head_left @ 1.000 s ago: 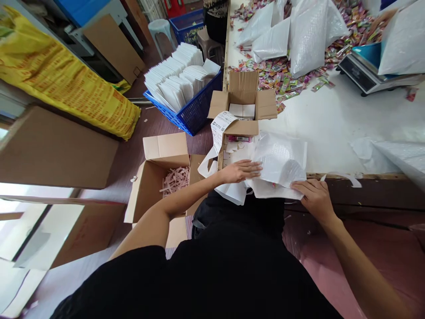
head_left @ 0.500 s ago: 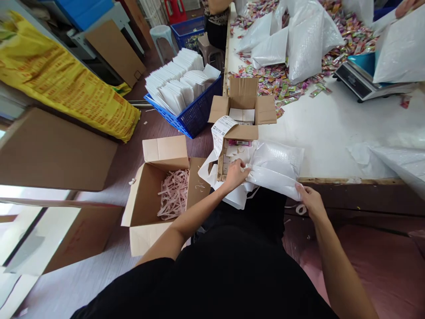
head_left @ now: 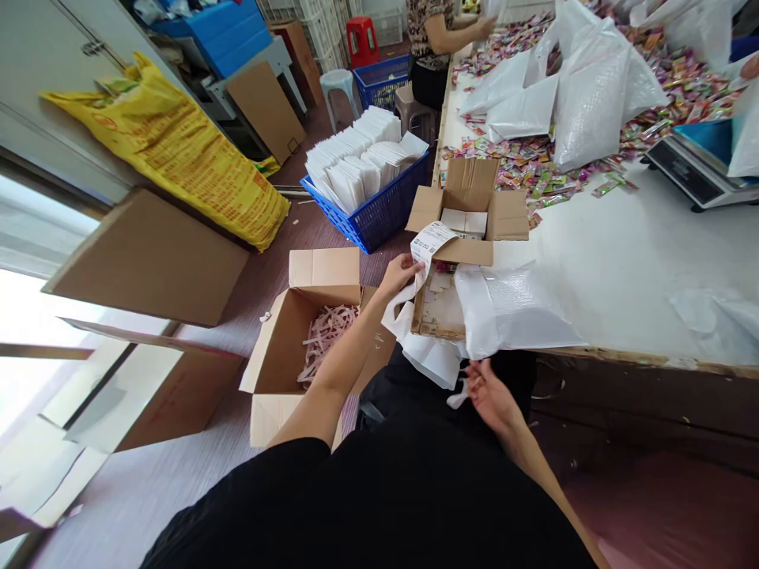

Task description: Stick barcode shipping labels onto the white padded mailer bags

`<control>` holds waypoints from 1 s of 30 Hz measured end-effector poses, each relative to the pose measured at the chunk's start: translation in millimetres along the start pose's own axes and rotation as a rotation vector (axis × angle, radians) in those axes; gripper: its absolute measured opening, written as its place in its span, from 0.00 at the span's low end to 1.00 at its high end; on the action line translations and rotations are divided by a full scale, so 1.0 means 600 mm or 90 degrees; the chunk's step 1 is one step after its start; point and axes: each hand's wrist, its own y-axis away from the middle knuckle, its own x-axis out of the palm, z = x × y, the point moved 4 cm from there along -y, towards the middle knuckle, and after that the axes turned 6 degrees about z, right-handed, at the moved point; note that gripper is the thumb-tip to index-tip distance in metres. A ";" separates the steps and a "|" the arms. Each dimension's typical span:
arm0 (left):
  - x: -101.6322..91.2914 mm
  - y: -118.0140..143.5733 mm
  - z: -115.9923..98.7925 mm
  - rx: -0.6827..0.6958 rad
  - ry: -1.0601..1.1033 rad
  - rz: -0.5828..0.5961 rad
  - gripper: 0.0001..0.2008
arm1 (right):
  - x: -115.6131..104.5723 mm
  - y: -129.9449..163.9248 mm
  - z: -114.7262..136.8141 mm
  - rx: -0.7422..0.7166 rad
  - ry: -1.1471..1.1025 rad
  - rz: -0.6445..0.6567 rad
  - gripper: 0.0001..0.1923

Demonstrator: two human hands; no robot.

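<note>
My left hand (head_left: 400, 276) is closed, pinching the edge of a strip of printed shipping labels (head_left: 432, 239). The strip curls over the front of a small open carton, and its white backing (head_left: 432, 357) hangs down over the table edge. My right hand (head_left: 489, 395) is palm up just below the edge, fingers loosely bent and apart, with nothing visible in them. Its fingertips are close to the lower corner of a filled white bubble mailer (head_left: 513, 312) lying on the table. A thin white strip (head_left: 458, 397) dangles beside that hand.
The small carton (head_left: 468, 251) holds white cards. On the floor at left is an open box (head_left: 269, 340) with shredded paper. Behind it stands a blue basket (head_left: 385, 213) of white mailers. Candy packets (head_left: 539, 178), filled bags (head_left: 593, 103) and a scale (head_left: 681, 174) occupy the table; a co-worker (head_left: 436, 39) sits beyond.
My left hand has left the mailer and moved up to the label strip. My right hand has let go of the mailer's flap and come inward. The view has shifted left.
</note>
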 end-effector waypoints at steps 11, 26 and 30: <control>0.077 0.187 -0.051 0.042 0.137 0.131 0.22 | 0.093 -0.064 0.144 -0.136 0.169 -0.086 0.34; 0.068 0.273 -0.049 -0.031 0.011 0.223 0.16 | 0.178 -0.092 0.160 -0.210 0.082 0.032 0.15; -0.110 0.245 0.020 -0.125 -0.263 -0.183 0.13 | 0.153 -0.168 0.115 -0.214 0.214 -0.066 0.17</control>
